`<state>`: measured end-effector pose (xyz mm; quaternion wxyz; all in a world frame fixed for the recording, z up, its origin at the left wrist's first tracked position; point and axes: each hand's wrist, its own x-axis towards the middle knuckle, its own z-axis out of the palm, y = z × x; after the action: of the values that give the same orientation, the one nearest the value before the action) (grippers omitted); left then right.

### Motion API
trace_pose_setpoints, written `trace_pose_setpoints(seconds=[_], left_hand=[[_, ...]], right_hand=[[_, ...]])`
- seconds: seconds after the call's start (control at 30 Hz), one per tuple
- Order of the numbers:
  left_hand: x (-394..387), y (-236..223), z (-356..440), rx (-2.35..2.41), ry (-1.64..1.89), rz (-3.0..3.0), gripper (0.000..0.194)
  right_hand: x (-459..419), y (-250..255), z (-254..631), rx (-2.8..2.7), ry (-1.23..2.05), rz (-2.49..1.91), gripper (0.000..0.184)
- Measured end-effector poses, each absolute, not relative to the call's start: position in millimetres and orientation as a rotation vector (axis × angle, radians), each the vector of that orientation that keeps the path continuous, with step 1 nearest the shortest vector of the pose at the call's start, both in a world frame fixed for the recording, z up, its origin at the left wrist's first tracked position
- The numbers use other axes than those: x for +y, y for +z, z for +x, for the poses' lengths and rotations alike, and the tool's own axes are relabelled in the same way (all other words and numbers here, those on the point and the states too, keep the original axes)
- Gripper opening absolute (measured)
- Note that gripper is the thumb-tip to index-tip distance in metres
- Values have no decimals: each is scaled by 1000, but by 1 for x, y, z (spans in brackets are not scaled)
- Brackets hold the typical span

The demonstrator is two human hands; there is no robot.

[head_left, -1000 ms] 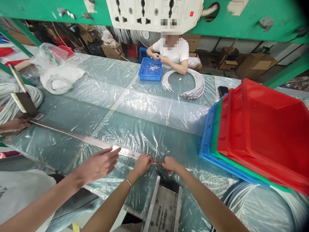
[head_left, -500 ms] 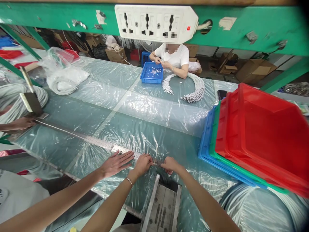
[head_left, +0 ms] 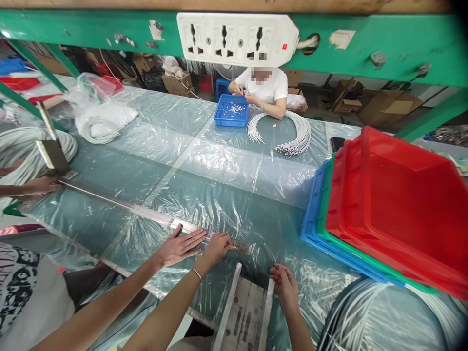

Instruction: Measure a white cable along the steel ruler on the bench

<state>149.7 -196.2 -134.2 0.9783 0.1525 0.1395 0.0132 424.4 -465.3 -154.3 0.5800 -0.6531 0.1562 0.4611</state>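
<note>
My left hand [head_left: 218,246], with a thin bracelet on the wrist, has its fingers curled and its tips pressed onto the right end of a long metal ruler [head_left: 146,213] lying across the plastic-covered table [head_left: 204,161]. My right hand [head_left: 285,285] rests apart from it, lower and to the right. Its fingers are loosely spread on the plastic sheet beside the right rail of a grey metal fixture [head_left: 248,312]. A co-worker's hand [head_left: 179,247] lies flat on the ruler just left of my left hand.
Stacked red, green and blue trays [head_left: 387,214] fill the right side. White cable coils [head_left: 383,317] lie at the bottom right and far left. Another hand [head_left: 44,185] holds the ruler's far end. A person across the table works beside a blue bin [head_left: 231,111] and white wires [head_left: 292,136].
My right hand let go near the ruler's end and drew back towards me to the fixture's edge. The co-worker's hand settled flat on the ruler. My left hand stayed put.
</note>
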Motion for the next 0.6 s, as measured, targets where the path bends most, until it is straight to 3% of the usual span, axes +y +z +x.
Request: trace_pose_setpoints(seconds=[0.37, 0.5, 0.6], left_hand=[[-202, -126, 151, 385, 8, 374, 82], [-202, -99, 162, 599, -19, 574, 85], [-216, -75, 191, 871, -65, 874, 70]], right_hand=[[-462, -144, 430, 332, 1166, -1498, 95], [-464, -146, 431, 317, 1174, -1486, 93], [-465, -148, 432, 303, 1183, -1480, 91]])
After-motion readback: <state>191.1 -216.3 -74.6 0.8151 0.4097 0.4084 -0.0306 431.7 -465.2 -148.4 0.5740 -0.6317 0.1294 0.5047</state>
